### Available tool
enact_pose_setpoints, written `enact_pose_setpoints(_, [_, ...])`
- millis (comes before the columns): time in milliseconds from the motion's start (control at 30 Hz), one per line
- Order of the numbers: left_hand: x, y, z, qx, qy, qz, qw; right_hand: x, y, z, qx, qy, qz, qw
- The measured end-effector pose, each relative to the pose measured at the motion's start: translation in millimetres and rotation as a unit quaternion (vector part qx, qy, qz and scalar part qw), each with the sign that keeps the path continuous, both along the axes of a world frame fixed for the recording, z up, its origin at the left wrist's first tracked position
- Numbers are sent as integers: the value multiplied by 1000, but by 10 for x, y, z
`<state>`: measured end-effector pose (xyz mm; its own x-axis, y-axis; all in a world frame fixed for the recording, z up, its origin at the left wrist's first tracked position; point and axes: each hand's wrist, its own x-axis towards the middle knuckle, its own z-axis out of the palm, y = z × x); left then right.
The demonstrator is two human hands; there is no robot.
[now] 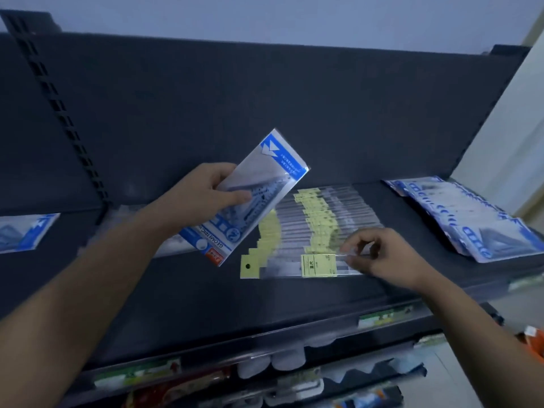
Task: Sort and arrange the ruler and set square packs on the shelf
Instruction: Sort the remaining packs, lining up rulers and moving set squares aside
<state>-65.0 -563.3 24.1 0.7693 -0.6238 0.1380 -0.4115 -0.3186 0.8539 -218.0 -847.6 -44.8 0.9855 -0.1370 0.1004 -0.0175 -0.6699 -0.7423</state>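
Landmark: fanned row of ruler packs (332, 213), clear sleeves w/ yellow labels, lying flat at about the middle of the dark shelf (176, 290). Above the row's left end, lifted off the shelf and tilted: blue-white set square pack (250, 195), w/ the word "GEOMETRIC" near its lower end. Gripped by the left hand (203, 191), thumb pressed on the front face, other fingers curled behind the pack's left edge. At the row's front end, nearest to the camera: front ruler pack (318, 265), lying crosswise, flat on the shelf. Pinched by the right hand (382, 254), thumb & fingertips closed on the clear sleeve just right of the yellow label; a bit blurred there. Right of the row, well apart: stack of set square packs (471, 219), overlapping, same blue-white print, near the shelf's right end. Far left of the row, beyond the slotted upright (59, 104): single blue-white pack (23, 231), flat, partly cut off by the frame edge. In front of the row & lower: price strips (382, 315) along the shelf's front edge. Under these, lower-shelf goods (182, 390), too blurred to tell what.
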Motion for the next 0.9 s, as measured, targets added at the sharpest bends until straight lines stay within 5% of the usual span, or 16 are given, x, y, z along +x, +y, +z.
enact_pose_setpoints(333, [-574,-890,-166,153,-70,20,985,46,-654,-247,-78,-96,80,989])
enact_pose_setpoints(467, [-737,-1202,-115,206,-83,-32,974,-160,-864,-103,18,-141,59,988])
enact_pose_setpoints(633, [-902,-1876,-193,217,-98,-126,963,-483,-1185,76,121,-153,48,980])
enact_pose_setpoints(900, [-1226,-3470,-267,181,-118,-138,967,-906,-2503,279,38,-101,-30,994])
